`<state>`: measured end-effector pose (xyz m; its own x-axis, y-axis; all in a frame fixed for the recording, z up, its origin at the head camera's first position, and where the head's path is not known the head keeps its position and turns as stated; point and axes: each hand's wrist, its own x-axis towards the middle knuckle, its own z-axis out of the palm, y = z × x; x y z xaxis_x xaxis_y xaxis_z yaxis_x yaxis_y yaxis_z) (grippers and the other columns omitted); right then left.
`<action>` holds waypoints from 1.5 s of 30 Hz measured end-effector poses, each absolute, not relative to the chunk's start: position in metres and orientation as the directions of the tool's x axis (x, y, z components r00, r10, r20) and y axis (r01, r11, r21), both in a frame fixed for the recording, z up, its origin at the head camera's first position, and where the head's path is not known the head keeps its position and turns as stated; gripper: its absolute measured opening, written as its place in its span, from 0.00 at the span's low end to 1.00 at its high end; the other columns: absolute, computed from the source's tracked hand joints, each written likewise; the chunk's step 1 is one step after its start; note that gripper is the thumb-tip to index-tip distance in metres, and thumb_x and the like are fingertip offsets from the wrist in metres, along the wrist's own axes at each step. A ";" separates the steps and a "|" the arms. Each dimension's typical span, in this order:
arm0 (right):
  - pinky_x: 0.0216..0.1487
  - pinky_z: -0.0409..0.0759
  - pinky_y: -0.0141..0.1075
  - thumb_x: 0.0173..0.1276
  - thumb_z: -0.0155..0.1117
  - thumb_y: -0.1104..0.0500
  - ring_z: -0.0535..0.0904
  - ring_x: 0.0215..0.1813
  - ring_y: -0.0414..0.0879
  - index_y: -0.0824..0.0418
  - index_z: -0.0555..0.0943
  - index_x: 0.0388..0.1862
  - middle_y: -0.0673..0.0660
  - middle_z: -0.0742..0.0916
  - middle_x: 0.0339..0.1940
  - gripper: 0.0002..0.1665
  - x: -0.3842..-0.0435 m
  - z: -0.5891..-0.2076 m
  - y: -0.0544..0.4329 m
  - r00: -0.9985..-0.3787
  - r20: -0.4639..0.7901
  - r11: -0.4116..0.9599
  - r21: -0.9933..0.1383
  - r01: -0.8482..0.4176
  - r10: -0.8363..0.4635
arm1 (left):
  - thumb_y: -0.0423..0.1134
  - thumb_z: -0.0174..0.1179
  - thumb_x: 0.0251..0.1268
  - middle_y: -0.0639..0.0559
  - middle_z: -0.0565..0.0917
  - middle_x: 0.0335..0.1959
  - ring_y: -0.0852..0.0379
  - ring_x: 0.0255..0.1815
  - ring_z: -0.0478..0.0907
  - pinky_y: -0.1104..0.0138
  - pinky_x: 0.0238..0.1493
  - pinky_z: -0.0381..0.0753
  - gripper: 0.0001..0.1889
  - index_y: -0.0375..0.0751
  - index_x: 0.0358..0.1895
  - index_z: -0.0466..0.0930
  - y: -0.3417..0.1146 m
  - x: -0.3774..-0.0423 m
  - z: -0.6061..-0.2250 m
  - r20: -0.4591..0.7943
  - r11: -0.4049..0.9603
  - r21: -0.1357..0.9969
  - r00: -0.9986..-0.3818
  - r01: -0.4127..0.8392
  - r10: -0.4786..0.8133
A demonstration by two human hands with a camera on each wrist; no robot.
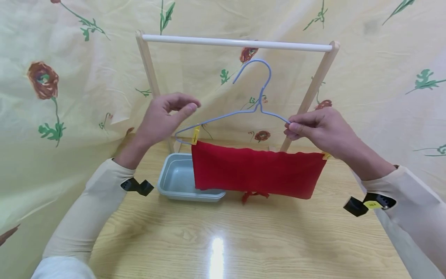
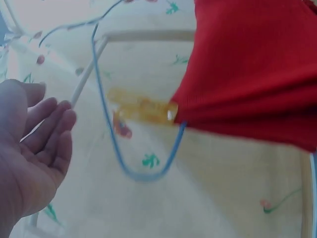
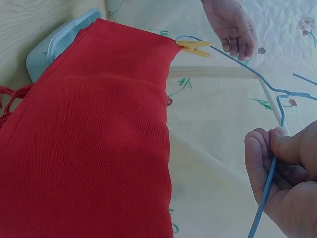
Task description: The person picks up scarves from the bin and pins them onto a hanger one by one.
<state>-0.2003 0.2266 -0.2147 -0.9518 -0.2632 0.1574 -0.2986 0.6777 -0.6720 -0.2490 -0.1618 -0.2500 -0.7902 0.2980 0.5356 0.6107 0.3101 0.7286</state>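
A blue wire hanger (image 1: 223,116) is held up in front of the rack, its hook below the white bar. My right hand (image 1: 315,126) pinches the hanger's right shoulder between thumb and fingers. From the hanger hangs a folded red cloth (image 1: 258,168), clipped at its left corner by a yellow clothespin (image 1: 195,135); another yellow clothespin (image 1: 326,155) shows at the right corner, partly behind my right wrist. My left hand (image 1: 163,116) is in the air above the hanger's left end, holding nothing. In the left wrist view its fingers (image 2: 47,119) are loosely bent, apart from the wire.
A rack with a white bar (image 1: 237,42) and wooden posts stands behind the hanger. Below the cloth's left side, a light blue basin (image 1: 177,174) sits on the wooden table (image 1: 167,240). Red ties (image 1: 254,195) dangle under the cloth. Flowered fabric hangs behind and at the sides.
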 end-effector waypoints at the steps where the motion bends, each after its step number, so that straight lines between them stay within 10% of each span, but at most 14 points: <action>1: 0.44 0.83 0.24 0.72 0.67 0.64 0.90 0.36 0.40 0.67 0.86 0.56 0.60 0.92 0.39 0.16 -0.199 -0.215 0.228 -0.953 0.158 0.680 -0.671 -0.296 -0.258 | 0.37 0.63 0.73 0.51 0.89 0.45 0.58 0.43 0.83 0.69 0.47 0.80 0.10 0.37 0.51 0.87 -0.165 -0.251 -0.251 0.560 0.293 0.731 -0.787 0.617 0.259; 7: 0.43 0.84 0.25 0.72 0.67 0.64 0.89 0.36 0.40 0.68 0.86 0.56 0.52 0.92 0.36 0.16 -0.195 -0.212 0.238 -0.950 0.189 0.666 -0.680 -0.308 -0.246 | 0.34 0.65 0.70 0.56 0.88 0.37 0.58 0.37 0.86 0.71 0.42 0.81 0.09 0.32 0.48 0.85 -0.188 -0.262 -0.265 0.651 0.173 0.747 -0.759 0.642 0.007; 16: 0.44 0.82 0.23 0.73 0.67 0.61 0.90 0.36 0.41 0.69 0.85 0.56 0.47 0.91 0.35 0.17 -0.190 -0.204 0.257 -0.958 0.209 0.656 -0.698 -0.287 -0.196 | 0.41 0.73 0.61 0.47 0.85 0.52 0.59 0.46 0.84 0.70 0.49 0.81 0.21 0.39 0.55 0.81 -0.212 -0.282 -0.304 0.604 0.256 0.797 -0.735 0.547 -0.309; 25: 0.44 0.82 0.23 0.74 0.66 0.60 0.90 0.37 0.41 0.66 0.84 0.60 0.46 0.91 0.37 0.19 -0.188 -0.200 0.270 -0.967 0.197 0.647 -0.718 -0.256 -0.163 | 0.53 0.73 0.61 0.47 0.75 0.72 0.50 0.70 0.74 0.59 0.70 0.73 0.39 0.44 0.74 0.70 -0.232 -0.301 -0.352 0.430 0.374 0.869 -0.868 0.324 -0.248; 45: 0.55 0.75 0.23 0.76 0.61 0.46 0.89 0.43 0.37 0.57 0.82 0.65 0.47 0.92 0.44 0.25 -0.200 -0.172 0.278 -0.989 0.136 0.671 -0.728 -0.140 -0.059 | 0.49 0.69 0.67 0.39 0.86 0.55 0.47 0.57 0.85 0.61 0.53 0.84 0.25 0.38 0.62 0.82 -0.219 -0.329 -0.400 0.415 0.334 0.882 -0.883 0.332 -0.218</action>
